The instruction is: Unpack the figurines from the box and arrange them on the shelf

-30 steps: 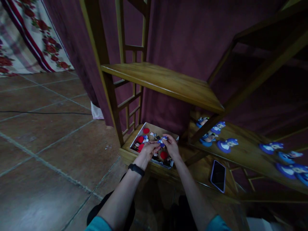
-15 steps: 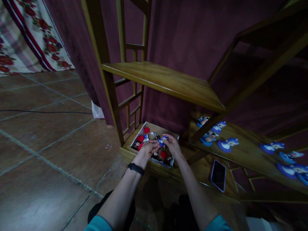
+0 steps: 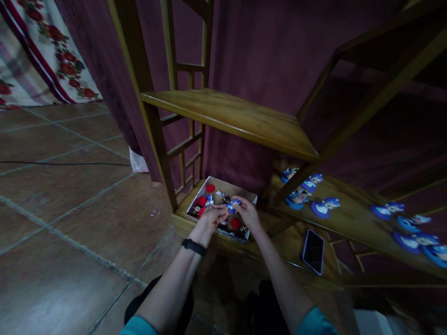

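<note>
Above a shallow white box (image 3: 195, 201), both of my hands grip a small blue-and-white figurine (image 3: 233, 205). My left hand (image 3: 215, 215) pinches it from the left, a dark band on that wrist. From the right, the fingers of my right hand (image 3: 247, 211) close on it. Inside the box lie several small figurines with red round bases (image 3: 236, 223), some in black and white. The figurine's fine details are too small to make out, and my fingers partly cover it.
Several blue-based figurines (image 3: 324, 207) stand on a wooden shelf (image 3: 352, 223) to the right. A phone (image 3: 313, 251) lies on the lower board right of the box. Over the box juts a higher shelf (image 3: 230, 118), near a wooden post (image 3: 153, 135).
The view has shifted slightly, so the surroundings sit a little further left. Both hands keep hold of the figurine, with almost no change in their pose.
</note>
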### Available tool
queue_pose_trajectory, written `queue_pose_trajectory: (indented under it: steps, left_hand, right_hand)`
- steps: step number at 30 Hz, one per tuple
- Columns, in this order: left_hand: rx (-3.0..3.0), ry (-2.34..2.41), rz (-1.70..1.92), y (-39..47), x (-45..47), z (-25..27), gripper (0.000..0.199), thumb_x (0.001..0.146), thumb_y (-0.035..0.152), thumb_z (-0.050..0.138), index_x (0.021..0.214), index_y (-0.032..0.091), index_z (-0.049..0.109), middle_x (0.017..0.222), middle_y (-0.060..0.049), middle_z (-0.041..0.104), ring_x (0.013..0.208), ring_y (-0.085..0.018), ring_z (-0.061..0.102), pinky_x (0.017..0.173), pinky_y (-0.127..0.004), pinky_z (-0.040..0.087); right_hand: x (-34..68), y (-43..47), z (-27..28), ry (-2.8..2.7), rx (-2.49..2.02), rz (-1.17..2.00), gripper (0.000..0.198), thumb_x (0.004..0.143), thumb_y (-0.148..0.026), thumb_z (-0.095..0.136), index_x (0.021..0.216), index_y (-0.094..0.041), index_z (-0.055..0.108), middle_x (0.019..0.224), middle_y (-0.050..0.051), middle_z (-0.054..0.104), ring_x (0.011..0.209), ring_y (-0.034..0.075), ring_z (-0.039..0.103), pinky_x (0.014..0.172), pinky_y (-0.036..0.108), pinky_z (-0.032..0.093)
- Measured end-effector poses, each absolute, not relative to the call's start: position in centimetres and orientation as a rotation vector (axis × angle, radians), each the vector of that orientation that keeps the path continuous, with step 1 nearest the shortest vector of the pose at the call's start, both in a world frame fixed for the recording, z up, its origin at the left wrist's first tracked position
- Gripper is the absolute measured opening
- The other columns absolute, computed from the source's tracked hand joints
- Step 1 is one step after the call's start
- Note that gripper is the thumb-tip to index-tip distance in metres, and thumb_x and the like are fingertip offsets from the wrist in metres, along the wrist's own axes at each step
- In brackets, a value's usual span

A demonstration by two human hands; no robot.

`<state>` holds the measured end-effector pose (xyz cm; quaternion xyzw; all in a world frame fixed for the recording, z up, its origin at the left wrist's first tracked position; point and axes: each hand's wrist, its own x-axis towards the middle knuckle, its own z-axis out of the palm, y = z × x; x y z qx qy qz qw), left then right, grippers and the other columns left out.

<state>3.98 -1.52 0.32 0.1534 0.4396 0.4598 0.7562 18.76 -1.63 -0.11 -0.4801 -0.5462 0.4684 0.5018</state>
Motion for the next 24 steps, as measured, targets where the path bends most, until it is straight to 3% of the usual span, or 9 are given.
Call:
queue_pose_trajectory:
  steps: [10, 16, 24]
  left_hand:
    - [0.375, 0.913, 1.02, -1.3, 3.9, 1.1, 0.011, 0.07, -0.002, 0.062, 0.074, 0.008, 0.063, 0.064, -0.006, 0.066, 0.055, -0.01, 0.063, 0.061, -0.02, 0.054]
    - [0.465, 0.868, 1.041, -1.5, 3.8, 1.4, 0.021, 0.069, 0.0, 0.064, 0.089, 0.009, 0.064, 0.073, -0.009, 0.069, 0.059, -0.012, 0.065, 0.061, -0.021, 0.055]
    - [0.502, 0.938, 1.06, -1.6, 4.3, 1.6, 0.019, 0.065, 0.0, 0.068, 0.083, 0.008, 0.066, 0.076, -0.01, 0.069, 0.063, -0.015, 0.066, 0.062, -0.025, 0.056]
  right_hand:
    - [18.2, -2.4, 1.2, -1.207, -1.045, 1.16, 0.05, 0.066, -0.035, 0.067, 0.114, -0.027, 0.057, 0.118, 0.003, 0.06, 0.105, 0.019, 0.056, 0.094, 0.035, 0.042]
    - [18.7, -2.5, 1.2, -1.083, -1.181, 1.252, 0.037, 0.064, -0.043, 0.066, 0.092, -0.019, 0.066, 0.092, 0.005, 0.068, 0.086, 0.02, 0.062, 0.081, 0.035, 0.049]
    - [18.4, -2.1, 0.4, -0.999, -1.218, 1.228, 0.036, 0.053, -0.044, 0.072, 0.076, -0.018, 0.063, 0.082, 0.002, 0.065, 0.067, 0.014, 0.061, 0.067, 0.031, 0.052]
